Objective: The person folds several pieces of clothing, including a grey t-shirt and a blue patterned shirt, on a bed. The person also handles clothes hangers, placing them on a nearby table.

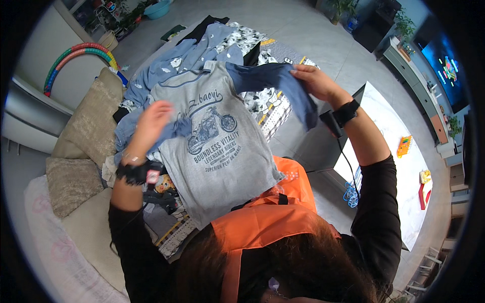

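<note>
A grey long-sleeved shirt [227, 151] with blue sleeves and a printed motorcycle lies spread in front of me, its hem near my orange apron [265, 227]. My right hand [312, 81] pinches the blue sleeve [261, 74] on the right, and the sleeve's end hangs down from the fingers. Over the shirt's left side is my left hand [153, 119], blurred, with the other blue sleeve [176, 128] close beside it; whether the fingers hold anything cannot be told. Behind the shirt is a pile of light blue clothing [182, 57].
Beige cushions [74, 185] line a sofa at the left. On the right stands a white marble-topped table [382, 151] bearing an orange toy [404, 146], with blue hangers [352, 195] by its near edge. More folded or heaped garments [163, 199] lie at the shirt's left.
</note>
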Demonstrator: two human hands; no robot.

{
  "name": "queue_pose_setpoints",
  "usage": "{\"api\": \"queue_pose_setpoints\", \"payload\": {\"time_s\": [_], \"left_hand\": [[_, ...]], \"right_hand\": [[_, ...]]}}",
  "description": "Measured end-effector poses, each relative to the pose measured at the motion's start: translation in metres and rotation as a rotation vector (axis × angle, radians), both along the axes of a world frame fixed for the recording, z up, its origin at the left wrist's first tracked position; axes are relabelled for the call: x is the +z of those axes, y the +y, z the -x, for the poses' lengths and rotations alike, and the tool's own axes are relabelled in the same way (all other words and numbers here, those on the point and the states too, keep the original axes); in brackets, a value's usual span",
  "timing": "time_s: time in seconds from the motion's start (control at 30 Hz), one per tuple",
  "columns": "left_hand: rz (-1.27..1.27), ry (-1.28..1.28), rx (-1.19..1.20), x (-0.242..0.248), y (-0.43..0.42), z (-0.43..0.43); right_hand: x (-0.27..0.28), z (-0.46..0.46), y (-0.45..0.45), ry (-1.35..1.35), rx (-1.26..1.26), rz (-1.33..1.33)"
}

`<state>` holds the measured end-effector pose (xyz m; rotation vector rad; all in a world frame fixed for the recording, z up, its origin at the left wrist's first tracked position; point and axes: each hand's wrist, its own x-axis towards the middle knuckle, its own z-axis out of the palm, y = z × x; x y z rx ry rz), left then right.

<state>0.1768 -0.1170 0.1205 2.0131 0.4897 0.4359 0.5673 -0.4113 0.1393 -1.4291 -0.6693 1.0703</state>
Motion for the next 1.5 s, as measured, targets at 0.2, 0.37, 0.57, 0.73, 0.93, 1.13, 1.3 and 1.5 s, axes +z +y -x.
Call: {"api": "queue_pose_setpoints", "payload": {"time_s": [0.2,0.37,0.57,0.73,0.93,1.13,1.3,1.5], "left_hand": [[1.074,0.033,-0.213,-0.034,-0.103,-0.140],[1.132,-0.412,0.411,-0.077,-0.102,-0.170],[0.749,-0.231,0.271,-0.085,-0.115,-0.144],[0.801,-0.265,-0.226,-0.083,-0.148,-0.136],[1.087,-0.016,-0.207,-0.103,-0.155,-0.133],[1.453,-0.031,-0.034,-0.111,-0.113,-0.189],[1.417,-0.427,0.215,-0.135,-0.082,-0.213],[1.185,-0.351,0.302,-0.146,-0.071,-0.203]], "right_hand": [[-0.015,0.081,0.035,-0.129,0.241,-0.066],[-0.062,0.102,0.028,-0.359,-0.114,-0.004],[-0.096,0.054,0.002,-0.400,-0.007,0.265],[-0.100,0.056,0.026,0.352,0.076,0.279],[-0.093,0.056,0.076,-0.010,-0.155,0.093],[-0.082,0.060,0.076,0.304,0.012,0.000],[-0.085,0.058,0.065,0.387,-0.116,-0.190],[-0.105,0.025,0.077,0.479,-0.150,0.002]]}}
